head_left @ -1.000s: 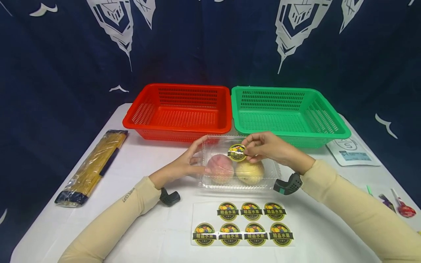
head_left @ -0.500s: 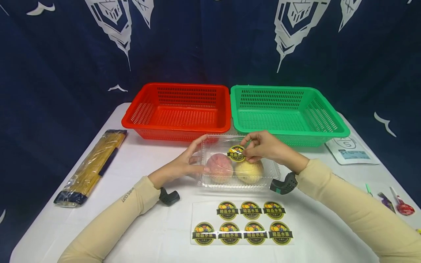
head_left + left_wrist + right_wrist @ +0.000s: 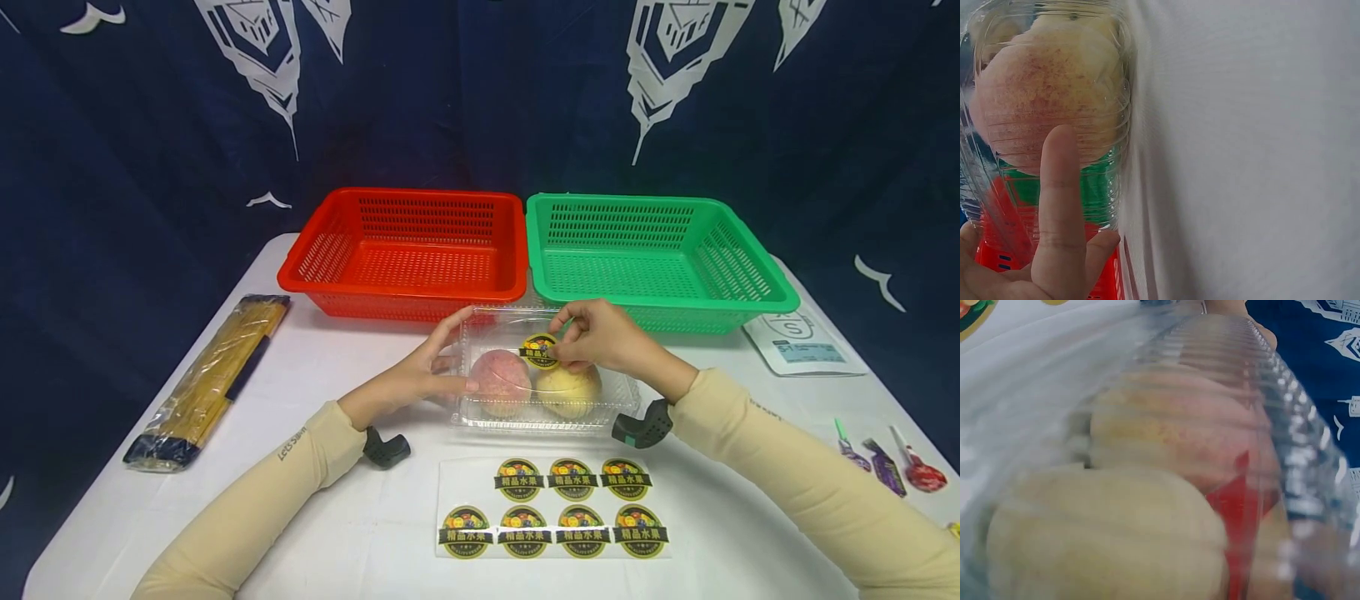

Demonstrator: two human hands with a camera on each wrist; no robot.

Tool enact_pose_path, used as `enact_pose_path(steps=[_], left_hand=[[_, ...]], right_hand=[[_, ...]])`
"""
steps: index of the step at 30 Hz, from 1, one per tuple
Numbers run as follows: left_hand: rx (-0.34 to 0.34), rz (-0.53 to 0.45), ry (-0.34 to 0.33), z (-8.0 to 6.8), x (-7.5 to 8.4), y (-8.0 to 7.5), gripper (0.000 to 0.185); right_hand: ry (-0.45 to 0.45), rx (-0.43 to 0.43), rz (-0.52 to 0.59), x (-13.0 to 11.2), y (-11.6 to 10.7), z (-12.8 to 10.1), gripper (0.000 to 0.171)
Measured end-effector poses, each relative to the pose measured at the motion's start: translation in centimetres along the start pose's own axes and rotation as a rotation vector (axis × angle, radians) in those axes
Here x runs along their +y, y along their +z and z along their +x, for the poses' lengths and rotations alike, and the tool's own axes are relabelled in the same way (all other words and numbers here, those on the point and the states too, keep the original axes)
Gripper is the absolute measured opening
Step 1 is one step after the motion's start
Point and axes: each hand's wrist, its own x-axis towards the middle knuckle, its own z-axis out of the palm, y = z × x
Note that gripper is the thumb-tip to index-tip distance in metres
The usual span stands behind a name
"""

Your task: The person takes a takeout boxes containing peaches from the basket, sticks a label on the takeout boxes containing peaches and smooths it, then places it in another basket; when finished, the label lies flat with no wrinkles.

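Note:
A clear plastic fruit box (image 3: 551, 421) with a ridged rim stands on the table, its lid down. Inside lie a pink peach (image 3: 501, 383) and a yellow peach (image 3: 570, 392). My left hand (image 3: 412, 375) grips the box's left end, thumb at the front and fingers toward the back; the left wrist view shows one digit (image 3: 1060, 206) lying along the clear wall. Over the lid, my right hand (image 3: 600, 337) pinches the right edge of a round black-and-gold fruit sticker (image 3: 536, 352). In the right wrist view, the blurred box wall hides that hand's fingertips.
A sheet of several matching stickers (image 3: 465, 475) lies in front of the box. Behind stand a red basket (image 3: 405, 293) and a green basket (image 3: 667, 308). A wrapped bamboo bundle (image 3: 213, 375) lies left; a scale (image 3: 806, 354) and lollipops (image 3: 922, 477) lie right.
The sticker has shifted slightly down toward the lid, and my right fingers now cover more of its right side. The right wrist has dropped slightly leftward. My left hand stays at the box.

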Motion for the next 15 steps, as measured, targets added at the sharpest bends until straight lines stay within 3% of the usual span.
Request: enact_pose_path(steps=[8,15], left_hand=[[0.012,0.021,0.022,0.07,0.04,0.04,0.110],[0.021,-0.017,-0.009,0.05,0.16,0.36,0.111]], right_hand=[[-0.045,0.017,0.008,0.39,0.07,-0.10,0.026],[-0.094,0.006,-0.080,0.33,0.29,-0.24,0.024]])
